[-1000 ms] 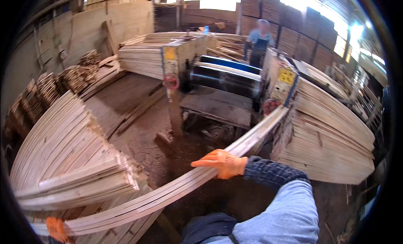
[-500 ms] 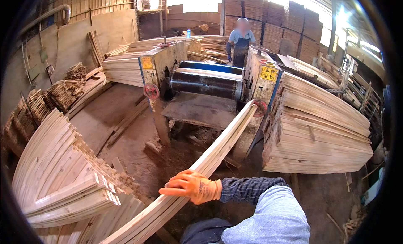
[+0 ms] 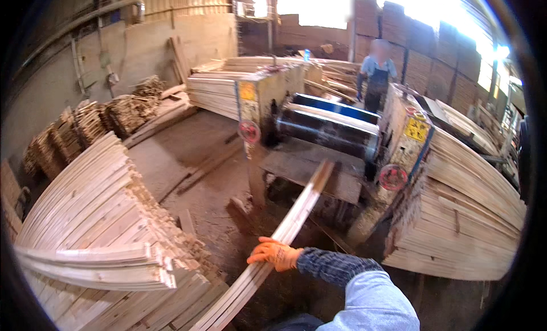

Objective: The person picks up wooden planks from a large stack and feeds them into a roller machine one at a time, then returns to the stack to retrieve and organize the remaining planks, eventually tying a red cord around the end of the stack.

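Observation:
My right hand (image 3: pixel 274 254), in an orange work glove, is closed over a bundle of long, pale wooden boards (image 3: pixel 292 221). The bundle slants from the lower edge up toward the rollers. Its far end lies over the dark metal plate (image 3: pixel 285 162) in front of a large machine, short of the black roller (image 3: pixel 322 126). The boards' near end runs out of the picture. My left hand is not in view.
Tall board stacks stand at the left (image 3: pixel 85 200) and at the right (image 3: pixel 456 231). Red handwheels (image 3: pixel 249 131) stick out from the machine's posts. Beyond the rollers a person (image 3: pixel 377 80) in a dark apron stands. Scrap wood lies on the floor.
The bundle's far end has swung from in front of the right post to over the metal plate. My right hand still grips the boards. The view has turned somewhat left.

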`<state>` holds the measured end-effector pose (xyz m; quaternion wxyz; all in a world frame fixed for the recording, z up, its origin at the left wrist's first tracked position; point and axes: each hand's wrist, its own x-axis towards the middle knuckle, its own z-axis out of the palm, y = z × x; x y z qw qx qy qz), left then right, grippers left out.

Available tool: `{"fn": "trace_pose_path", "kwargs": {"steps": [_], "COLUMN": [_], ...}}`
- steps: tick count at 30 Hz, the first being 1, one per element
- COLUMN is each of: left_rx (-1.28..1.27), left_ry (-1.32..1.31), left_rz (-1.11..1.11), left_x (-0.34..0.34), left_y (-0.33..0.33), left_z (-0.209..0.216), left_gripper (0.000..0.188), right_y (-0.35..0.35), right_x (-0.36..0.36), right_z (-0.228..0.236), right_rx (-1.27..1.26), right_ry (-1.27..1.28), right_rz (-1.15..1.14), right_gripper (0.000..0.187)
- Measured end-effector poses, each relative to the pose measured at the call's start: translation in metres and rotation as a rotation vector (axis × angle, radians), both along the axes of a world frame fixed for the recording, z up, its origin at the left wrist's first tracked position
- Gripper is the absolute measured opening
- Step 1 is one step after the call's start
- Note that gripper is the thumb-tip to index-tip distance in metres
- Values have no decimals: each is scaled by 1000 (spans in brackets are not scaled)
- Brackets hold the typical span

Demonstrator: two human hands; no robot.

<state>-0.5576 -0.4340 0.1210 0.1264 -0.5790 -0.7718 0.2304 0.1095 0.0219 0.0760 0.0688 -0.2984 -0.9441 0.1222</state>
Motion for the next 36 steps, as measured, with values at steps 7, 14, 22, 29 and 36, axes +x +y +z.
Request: {"fn": "trace_pose_path", "kwargs": {"steps": [7, 14, 22, 29, 36], "left_rx": [-100, 432, 617, 544, 451], "left_ry": [-52, 778, -41, -247, -443], "left_rz": [-264, -884, -304, -73, -102], "left_x": [99, 234, 383, 419, 476], "left_y": [43, 143, 242, 328, 403], "left_z": [-48, -124, -215, -222, -192], "left_gripper": [22, 18, 24, 30, 34], "right_y": [111, 194, 174, 112, 102], "right_x": [101, 205, 173, 62, 8], "right_z": [-38, -57, -69, -103, -101], "right_rx": [15, 90, -125, -161, -115], "right_ry": [-5, -110, 57, 206, -48], "right_rz": [-121, -193, 212, 363, 307], "right_gripper": [87, 77, 111, 109, 68]}}
